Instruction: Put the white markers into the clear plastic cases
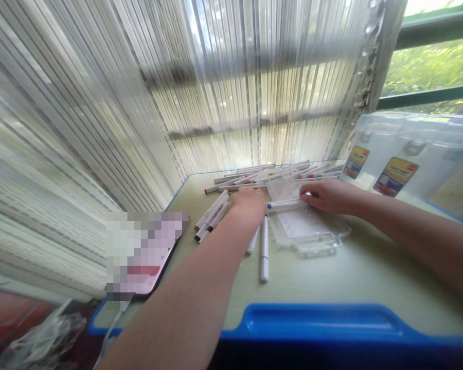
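While markers (pixel 213 218) crowd round, the right hand (pixel 319 195) pinches one (pixel 285 204), left hand's (pixel 249 199) grip unseen.

The camera I see through is worn on the person's head, facing forward and down onto the desk (pixel 351 288). It sits close: the blue front edge (pixel 320 329) runs along the bottom of the view, the forearms reach in from below and the right, and the left hand (pixel 249 199) and right hand (pixel 322 195) fall near the middle. Beyond, it takes in the string curtain (pixel 231 97) and, upper right, a window (pixel 428 67).
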A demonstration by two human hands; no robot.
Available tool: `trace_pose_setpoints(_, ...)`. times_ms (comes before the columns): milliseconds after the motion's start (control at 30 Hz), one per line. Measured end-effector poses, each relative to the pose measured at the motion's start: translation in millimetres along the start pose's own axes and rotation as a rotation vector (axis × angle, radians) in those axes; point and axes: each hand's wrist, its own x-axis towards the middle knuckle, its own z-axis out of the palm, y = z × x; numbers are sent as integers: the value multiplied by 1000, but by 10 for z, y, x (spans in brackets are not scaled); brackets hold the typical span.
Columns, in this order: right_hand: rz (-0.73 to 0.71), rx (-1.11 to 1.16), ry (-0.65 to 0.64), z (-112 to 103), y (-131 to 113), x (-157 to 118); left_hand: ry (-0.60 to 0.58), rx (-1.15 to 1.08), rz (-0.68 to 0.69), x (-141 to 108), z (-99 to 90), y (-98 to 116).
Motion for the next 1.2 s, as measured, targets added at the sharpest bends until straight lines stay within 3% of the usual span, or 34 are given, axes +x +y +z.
trace_pose_setpoints(1200,-16,-8,2,16,24,-8,-12,-19,-7,-18,-6,5)
